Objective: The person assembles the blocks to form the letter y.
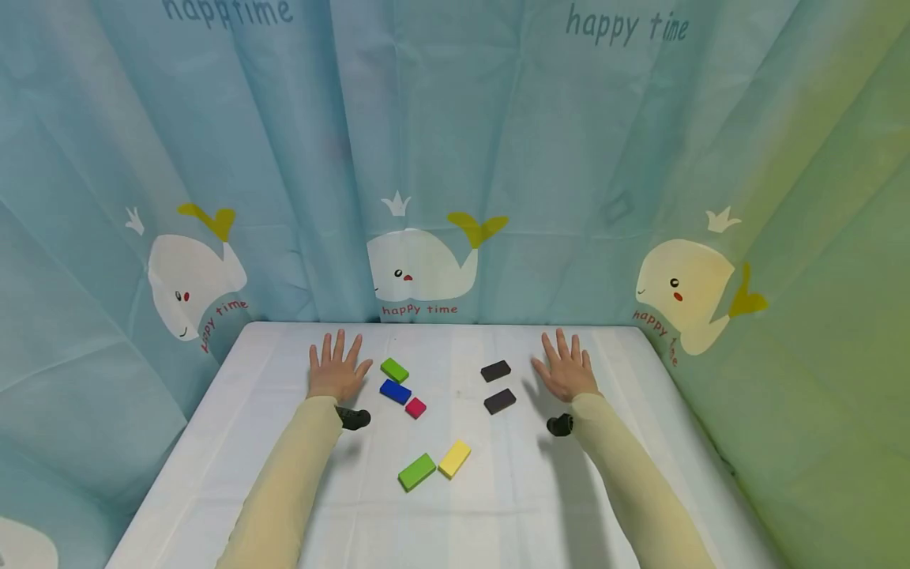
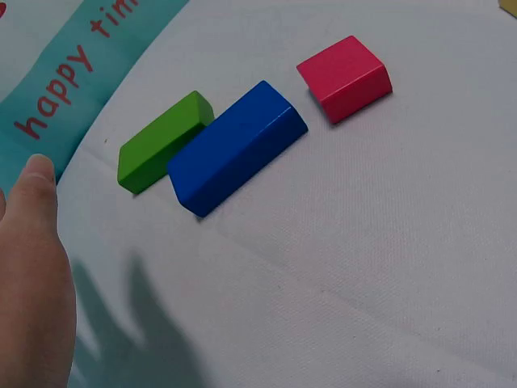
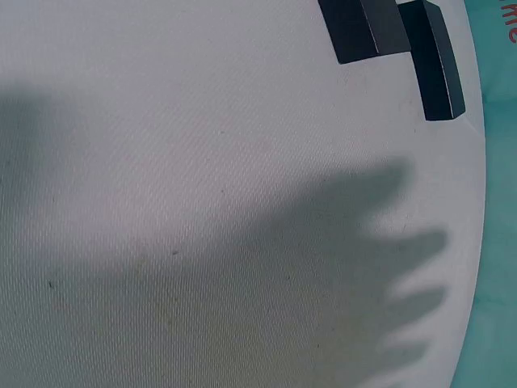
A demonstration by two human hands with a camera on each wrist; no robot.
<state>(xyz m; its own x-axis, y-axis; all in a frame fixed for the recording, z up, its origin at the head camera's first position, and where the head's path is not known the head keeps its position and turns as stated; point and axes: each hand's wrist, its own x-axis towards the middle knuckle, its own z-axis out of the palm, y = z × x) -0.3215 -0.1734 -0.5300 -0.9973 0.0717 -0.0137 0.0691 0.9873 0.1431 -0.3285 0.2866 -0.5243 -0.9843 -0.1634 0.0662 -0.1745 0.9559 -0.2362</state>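
Note:
Fingers spread, my left hand (image 1: pixel 336 373) is at the far left part of the white table and holds nothing. Nearest to it are a green block (image 1: pixel 394 370), a blue block (image 1: pixel 395 391) and a small red block (image 1: pixel 415 408). In the left wrist view the thumb (image 2: pixel 34 267) shows beside the green block (image 2: pixel 166 141), apart from it. My right hand (image 1: pixel 566 373) also has spread fingers and nothing in it; its shadow falls on the table in the right wrist view. Two black blocks (image 1: pixel 495 371) (image 1: pixel 500 401) lie to its left.
Closer to me on the white table (image 1: pixel 498 514) lie another green block (image 1: pixel 416 472) and a yellow block (image 1: pixel 454 459), near each other. A blue curtain (image 1: pixel 569 158) with whale prints hangs behind the far edge, and curtain also hangs along both sides.

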